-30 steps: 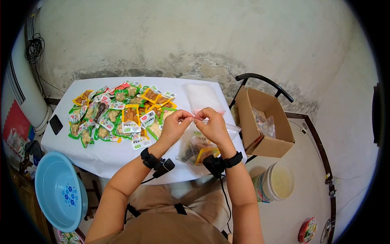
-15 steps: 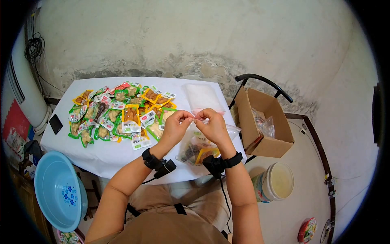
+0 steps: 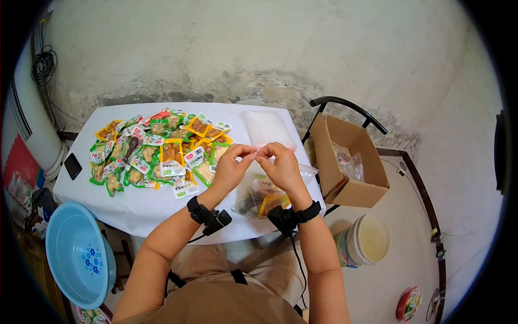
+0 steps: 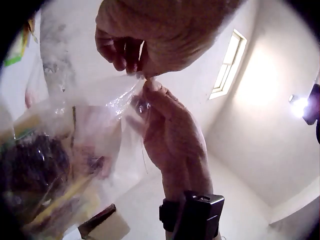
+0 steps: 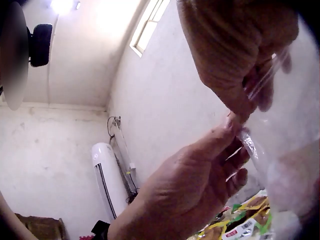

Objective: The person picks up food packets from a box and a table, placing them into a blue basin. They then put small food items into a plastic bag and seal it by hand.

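Observation:
A clear plastic zip bag stands on the white-covered table with several food packets inside, dark and yellow-edged ones among them. At its upper edge, my left hand pinches the plastic between thumb and index finger. Close beside it, my right hand pinches the same edge, the fingertips of both hands nearly meeting. In the left wrist view, the bag stretches down and left from the pinched edge. The right wrist view shows its film running down from the fingertips.
A heap of sealed food packets covers the table's left part, near a phone. Behind the hands lies a stack of clear bags. An opened cardboard box stands on the right, above a bucket. A blue basin is at left.
Both hands keep their pinch on the bag's edge in nearly the same place. The whole head view has shifted slightly.

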Demonstrator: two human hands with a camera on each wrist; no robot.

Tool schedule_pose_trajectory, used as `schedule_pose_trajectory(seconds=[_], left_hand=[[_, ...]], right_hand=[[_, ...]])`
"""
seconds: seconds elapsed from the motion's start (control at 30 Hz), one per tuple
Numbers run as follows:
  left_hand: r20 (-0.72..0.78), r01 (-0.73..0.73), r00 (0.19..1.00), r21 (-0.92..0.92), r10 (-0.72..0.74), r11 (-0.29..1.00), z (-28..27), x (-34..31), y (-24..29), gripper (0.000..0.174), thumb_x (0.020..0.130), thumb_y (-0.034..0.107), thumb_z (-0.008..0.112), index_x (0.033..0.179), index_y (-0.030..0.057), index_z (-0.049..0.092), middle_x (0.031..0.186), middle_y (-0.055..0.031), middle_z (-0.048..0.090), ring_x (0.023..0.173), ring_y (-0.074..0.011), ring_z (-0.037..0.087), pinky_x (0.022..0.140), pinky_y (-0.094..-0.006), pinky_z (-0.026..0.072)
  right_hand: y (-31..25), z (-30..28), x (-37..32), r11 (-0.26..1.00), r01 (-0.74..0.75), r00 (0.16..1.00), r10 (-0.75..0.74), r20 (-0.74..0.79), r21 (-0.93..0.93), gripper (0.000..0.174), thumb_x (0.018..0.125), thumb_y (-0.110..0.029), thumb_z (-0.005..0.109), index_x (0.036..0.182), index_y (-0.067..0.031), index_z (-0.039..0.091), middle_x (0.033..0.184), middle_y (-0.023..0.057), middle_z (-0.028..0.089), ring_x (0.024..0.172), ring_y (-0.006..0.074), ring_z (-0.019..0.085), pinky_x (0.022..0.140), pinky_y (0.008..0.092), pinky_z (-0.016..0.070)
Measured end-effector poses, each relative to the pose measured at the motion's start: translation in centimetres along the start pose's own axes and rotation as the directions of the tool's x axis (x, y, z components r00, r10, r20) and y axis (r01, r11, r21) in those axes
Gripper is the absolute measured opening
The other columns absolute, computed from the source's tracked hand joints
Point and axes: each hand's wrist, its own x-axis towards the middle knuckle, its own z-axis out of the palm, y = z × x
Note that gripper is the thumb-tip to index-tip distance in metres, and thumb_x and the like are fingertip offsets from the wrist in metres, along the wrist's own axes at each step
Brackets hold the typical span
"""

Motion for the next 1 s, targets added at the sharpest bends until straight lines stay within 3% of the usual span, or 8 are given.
schedule_pose_trajectory(seconds=[0.07,0.3,0.5,0.57,1.0], left_hand=[[0.089,0.084,0.992,0.045,-0.088,0.995,-0.4,0.0,0.3,0.014,0.084,0.011,0.061,0.093,0.0017,0.065,0.08,-0.0022,0.061,0.076,-0.0097,0.053,0.068,-0.0231,0.042],[0.038,0.12,0.992,0.046,-0.122,0.992,-0.2,-0.1,-0.1,0.013,0.084,0.011,0.061,0.091,0.0015,0.065,0.079,-0.0013,0.06,0.071,-0.008,0.052,0.064,-0.0222,0.0419],[0.152,0.126,0.981,-0.009,-0.123,0.992,-0.2,0.2,-0.4,0.015,0.084,0.012,0.063,0.093,0.0013,0.066,0.084,-0.0025,0.064,0.075,-0.0066,0.055,0.066,-0.0211,0.0432],[0.195,0.242,0.953,-0.037,-0.23,0.97,-0.3,0.3,-0.8,0.015,0.084,0.013,0.064,0.093,0.0014,0.067,0.085,-0.0033,0.065,0.077,-0.0063,0.056,0.068,-0.0207,0.0442],[0.162,0.259,0.954,-0.019,-0.253,0.966,-0.3,0.1,0.4,0.015,0.082,0.012,0.065,0.088,-0.0007,0.068,0.083,-0.0042,0.065,0.075,-0.0086,0.057,0.068,-0.0218,0.0452]], right_hand=[[0.0,-0.1,-0.1,1.0,0.007,1.0,-0.007,-0.001,0.005,0.012,0.074,-0.008,0.067,0.08,0.0009,0.061,0.076,0.0106,0.062,0.07,0.0208,0.06,0.062,0.0299,0.0462],[0.6,-1.0,-0.2,0.997,-0.074,0.995,0.075,0.073,-0.018,0.013,0.075,-0.01,0.067,0.082,0.0003,0.063,0.077,0.0114,0.064,0.07,0.021,0.061,0.063,0.03,0.0462],[0.0,-1.2,-0.3,0.998,-0.065,0.996,0.066,0.068,-0.023,0.013,0.073,-0.013,0.067,0.078,-0.0008,0.063,0.076,0.013,0.063,0.07,0.0265,0.061,0.065,0.0338,0.0471],[-0.1,-1.3,-0.3,0.998,-0.053,0.996,0.055,0.065,-0.028,0.014,0.073,-0.013,0.067,0.078,-0.0008,0.063,0.076,0.0132,0.063,0.07,0.0267,0.061,0.065,0.0339,0.047],[1.4,-5.3,-2.0,0.973,-0.213,0.96,0.226,0.163,-0.092,0.017,0.074,-0.017,0.068,0.08,-0.0018,0.065,0.076,0.0134,0.064,0.07,0.0253,0.061,0.066,0.0331,0.0475]])
